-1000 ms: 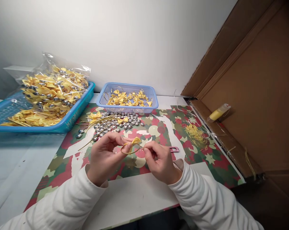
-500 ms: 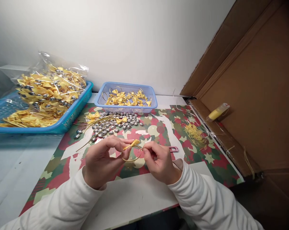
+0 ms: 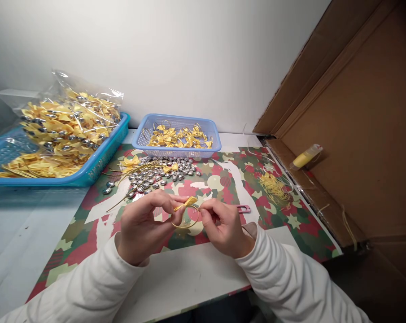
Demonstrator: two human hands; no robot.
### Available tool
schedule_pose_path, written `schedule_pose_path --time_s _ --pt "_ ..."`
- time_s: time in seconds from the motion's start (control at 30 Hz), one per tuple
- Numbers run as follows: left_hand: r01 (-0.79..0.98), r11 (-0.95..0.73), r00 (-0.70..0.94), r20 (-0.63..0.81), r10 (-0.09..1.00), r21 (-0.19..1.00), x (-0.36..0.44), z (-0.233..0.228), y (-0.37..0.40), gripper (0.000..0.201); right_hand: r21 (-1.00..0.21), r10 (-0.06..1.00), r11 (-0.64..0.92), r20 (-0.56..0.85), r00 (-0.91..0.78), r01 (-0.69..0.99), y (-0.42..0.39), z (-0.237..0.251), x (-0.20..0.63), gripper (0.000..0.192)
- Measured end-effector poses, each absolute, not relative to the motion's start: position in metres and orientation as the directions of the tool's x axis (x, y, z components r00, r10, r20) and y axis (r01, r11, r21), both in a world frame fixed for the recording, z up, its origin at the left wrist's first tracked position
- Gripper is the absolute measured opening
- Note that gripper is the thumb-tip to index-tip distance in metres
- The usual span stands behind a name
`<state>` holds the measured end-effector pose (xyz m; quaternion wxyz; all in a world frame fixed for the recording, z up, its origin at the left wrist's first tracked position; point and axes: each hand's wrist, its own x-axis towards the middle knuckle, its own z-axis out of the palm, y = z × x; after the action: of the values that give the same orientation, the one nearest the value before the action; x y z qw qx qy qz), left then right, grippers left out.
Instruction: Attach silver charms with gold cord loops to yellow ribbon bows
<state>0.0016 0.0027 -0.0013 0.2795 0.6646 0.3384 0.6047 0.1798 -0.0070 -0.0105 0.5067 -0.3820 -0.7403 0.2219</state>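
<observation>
My left hand (image 3: pixel 145 224) and my right hand (image 3: pixel 223 226) meet over the patterned mat (image 3: pixel 223 179), both pinching a small yellow ribbon bow (image 3: pixel 188 202) with a gold cord loop (image 3: pixel 185 220) hanging under it. The left thumb and forefinger grip the loop's left side; the right fingertips pinch the cord at the bow's right. Just beyond the hands lies a pile of silver beads (image 3: pixel 162 172) mixed with loose gold cords and bows (image 3: pixel 135 163).
A small lilac basket (image 3: pixel 176 150) of yellow bows stands at the back. A large blue tray (image 3: pixel 98 161) with a clear bag of finished bows sits far left. Pink snips (image 3: pixel 243 208), yellow thread scraps (image 3: pixel 273 187), a yellow tube (image 3: pixel 305 157) and cardboard (image 3: pixel 364 134) lie right.
The gold loop has dropped slightly and rounded out under the bow. Both hands stay in about the same place; the view shifted a little.
</observation>
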Motion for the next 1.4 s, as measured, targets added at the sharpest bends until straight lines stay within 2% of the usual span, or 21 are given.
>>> schedule_pose_path --time_s 0.27,0.5,0.73,0.97,1.07,1.2,1.27,1.4 --pt "0.058 -0.512 -0.036 0.515 0.857 0.857 0.004 0.002 0.002 0.025 -0.687 0.766 0.641 0.604 -0.221 0.342 -0.007 -0.009 0.181 0.015" --pt "0.061 -0.549 -0.022 0.551 0.834 0.833 0.003 0.0 0.001 0.025 -0.682 0.765 0.64 0.609 -0.21 0.355 -0.007 -0.008 0.181 0.015" --pt "0.114 -0.677 0.072 0.674 0.735 0.727 -0.004 -0.003 0.001 0.027 -0.695 0.774 0.629 0.603 -0.193 0.349 -0.009 -0.007 0.181 0.016" --pt "0.132 -0.69 0.089 0.685 0.723 0.711 -0.003 -0.002 -0.001 0.026 -0.698 0.771 0.633 0.608 -0.189 0.335 -0.008 -0.007 0.181 0.015" --pt "0.085 -0.587 0.032 0.587 0.809 0.805 0.0 0.0 0.0 0.024 -0.685 0.759 0.646 0.623 -0.189 0.336 -0.008 -0.007 0.181 0.016" --pt "-0.09 -0.294 0.006 0.296 0.955 0.952 0.003 0.003 0.005 0.022 -0.666 0.745 0.661 0.639 -0.191 0.347 -0.008 -0.007 0.181 0.016" --pt "-0.188 -0.151 0.033 0.16 0.987 0.97 0.005 0.003 0.008 0.025 -0.668 0.749 0.656 0.634 -0.194 0.352 -0.007 -0.007 0.181 0.015" --pt "-0.325 0.047 0.081 -0.021 0.996 0.945 0.006 0.004 0.012 0.03 -0.683 0.76 0.646 0.619 -0.2 0.34 -0.007 -0.008 0.18 0.015"
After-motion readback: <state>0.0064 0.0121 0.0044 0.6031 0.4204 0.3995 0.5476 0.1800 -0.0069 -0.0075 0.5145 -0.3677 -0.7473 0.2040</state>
